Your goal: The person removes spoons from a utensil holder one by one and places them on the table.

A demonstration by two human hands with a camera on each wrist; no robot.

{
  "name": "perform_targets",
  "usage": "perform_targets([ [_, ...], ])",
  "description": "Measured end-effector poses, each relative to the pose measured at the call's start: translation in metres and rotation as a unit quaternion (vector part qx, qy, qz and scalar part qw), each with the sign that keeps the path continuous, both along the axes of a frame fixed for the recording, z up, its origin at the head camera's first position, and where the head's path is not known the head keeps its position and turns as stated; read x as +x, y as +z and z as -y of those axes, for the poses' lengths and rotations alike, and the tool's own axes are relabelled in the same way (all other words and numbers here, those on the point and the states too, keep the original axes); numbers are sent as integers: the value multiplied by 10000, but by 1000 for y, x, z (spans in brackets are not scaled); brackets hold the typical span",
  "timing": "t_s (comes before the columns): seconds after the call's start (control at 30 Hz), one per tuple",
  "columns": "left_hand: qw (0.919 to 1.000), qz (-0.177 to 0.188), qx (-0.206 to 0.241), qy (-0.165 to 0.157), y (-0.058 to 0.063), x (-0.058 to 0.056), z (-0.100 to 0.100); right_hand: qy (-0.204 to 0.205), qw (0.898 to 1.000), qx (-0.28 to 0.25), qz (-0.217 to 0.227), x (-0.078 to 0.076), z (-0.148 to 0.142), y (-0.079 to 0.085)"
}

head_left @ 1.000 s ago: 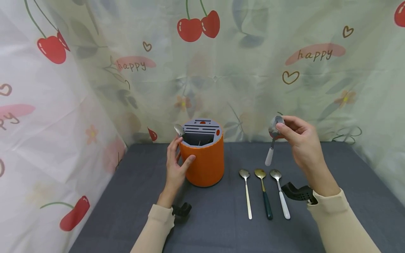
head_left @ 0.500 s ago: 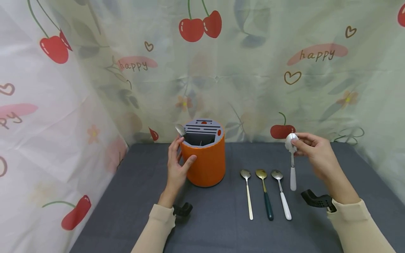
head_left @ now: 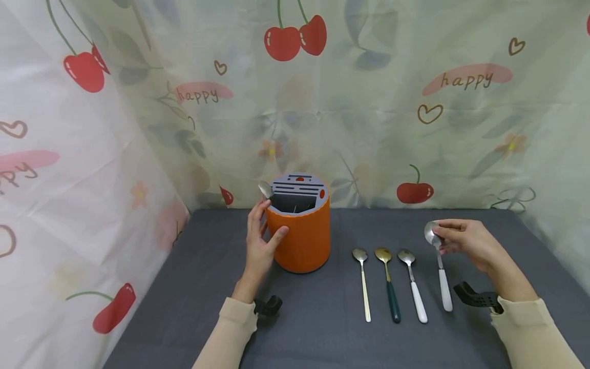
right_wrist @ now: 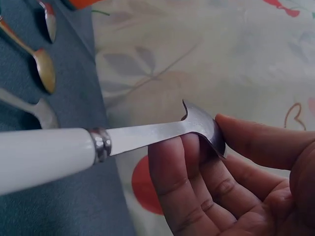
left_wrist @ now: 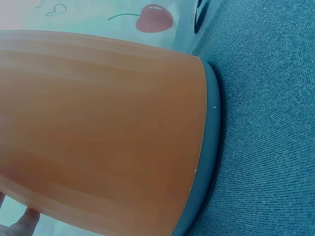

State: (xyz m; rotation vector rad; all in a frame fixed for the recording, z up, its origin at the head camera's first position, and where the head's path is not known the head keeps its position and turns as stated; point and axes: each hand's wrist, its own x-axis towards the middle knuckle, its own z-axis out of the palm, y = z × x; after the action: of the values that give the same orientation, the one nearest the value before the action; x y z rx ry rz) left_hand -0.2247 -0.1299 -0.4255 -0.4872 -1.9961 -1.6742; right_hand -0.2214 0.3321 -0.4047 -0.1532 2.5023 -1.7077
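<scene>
My right hand (head_left: pixel 470 243) pinches the bowl of a white-handled spoon (head_left: pixel 443 284) between thumb and fingers, its handle pointing down toward the table. In the right wrist view the thumb presses one side of the metal bowl (right_wrist: pixel 204 129) and fingers back the other. Whether the handle end touches the cloth, I cannot tell. On the left, my left hand (head_left: pixel 258 251) grips the side of an orange utensil holder (head_left: pixel 301 243), thumb in front and fingers near the rim. A metal spoon head (head_left: pixel 265 189) sticks up at the rim beside those fingertips.
Three spoons lie in a row between holder and right hand: one with a pale handle (head_left: pixel 365 287), one gold with a dark green handle (head_left: pixel 392 297), one white-handled (head_left: pixel 417 297). Dark grey cloth (head_left: pixel 313 328) covers the table. A printed curtain (head_left: pixel 369 128) hangs behind.
My right hand has moved right and down with the white-handled spoon, now to the right of the row. The left hand stays on the holder. The view has shifted slightly.
</scene>
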Motion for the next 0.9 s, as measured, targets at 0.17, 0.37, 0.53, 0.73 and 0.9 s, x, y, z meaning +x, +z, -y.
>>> perform_targets([
  [0.17,10000,-14,6,-26,0,0,-1,28,9994,191,303,-3,-7,-12],
  [0.37,10000,49,2,2,1,1,-1,91,9987,234,450,-6,-12,-28],
  [0.53,10000,98,-3,11,1,2,-1,-4,9982,-15,598,-9,-16,-44],
  [0.73,10000,-50,-26,-23,1,2,-1,12,9976,-311,610,-13,-23,-57],
  [0.9,9999,-107,-26,-27,2,2,-1,143,9963,-448,722,-15,-27,-64],
])
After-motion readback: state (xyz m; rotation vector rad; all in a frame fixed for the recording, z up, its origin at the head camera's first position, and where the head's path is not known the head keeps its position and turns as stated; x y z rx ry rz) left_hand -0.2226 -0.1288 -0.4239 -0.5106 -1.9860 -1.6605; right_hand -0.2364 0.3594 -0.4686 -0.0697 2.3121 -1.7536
